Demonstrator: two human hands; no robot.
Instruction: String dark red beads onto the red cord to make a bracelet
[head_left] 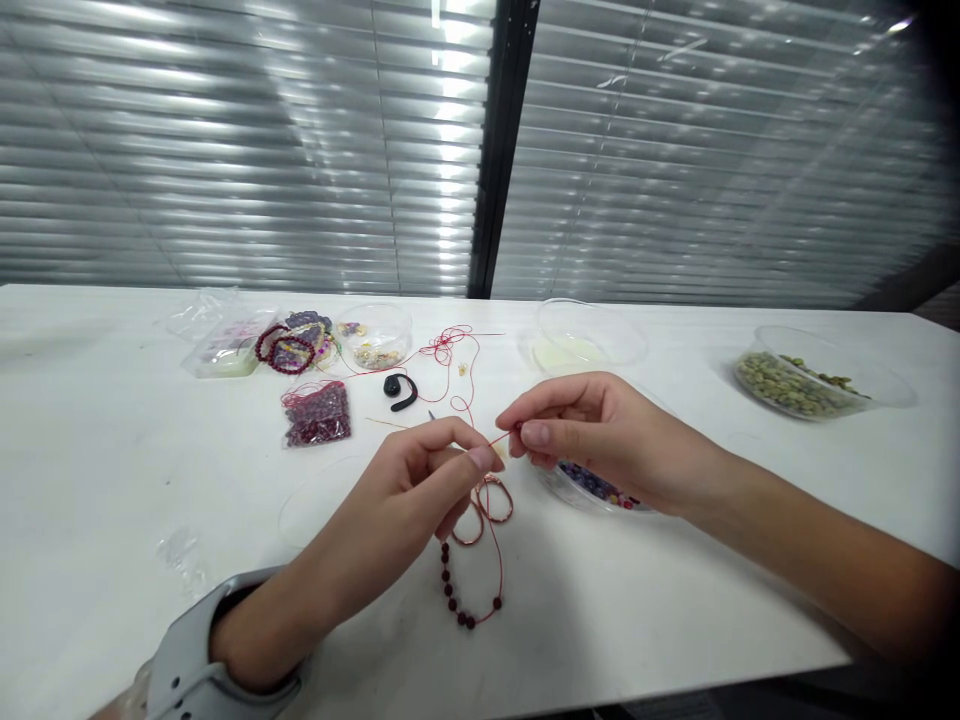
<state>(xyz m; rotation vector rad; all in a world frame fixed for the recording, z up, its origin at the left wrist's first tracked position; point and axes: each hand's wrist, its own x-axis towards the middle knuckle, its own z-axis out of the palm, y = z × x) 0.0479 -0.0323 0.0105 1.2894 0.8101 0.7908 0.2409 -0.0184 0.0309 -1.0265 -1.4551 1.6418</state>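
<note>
Over the middle of the table, my left hand [420, 475] pinches a thin red cord [498, 438] between thumb and forefinger. The cord runs taut to my right hand [600, 430], whose thumb and fingers close on a small dark red bead [516, 428] at the fingertips. Below hangs a loop of the cord with several dark red beads [452, 604] on it; its upper left end passes behind my left hand. A pair of scissors with copper-coloured handles [496, 513] lies under the hands, mostly covered by my left hand.
A bag of dark red beads [318, 415], a black earpiece [403, 390] and tangled red cord [448, 343] lie beyond my left hand. Dark red bracelets [289, 355] and a clear dish of small findings [375, 325] stand behind. A bead dish [574, 487] sits under my right hand; green pieces [795, 385] fill another.
</note>
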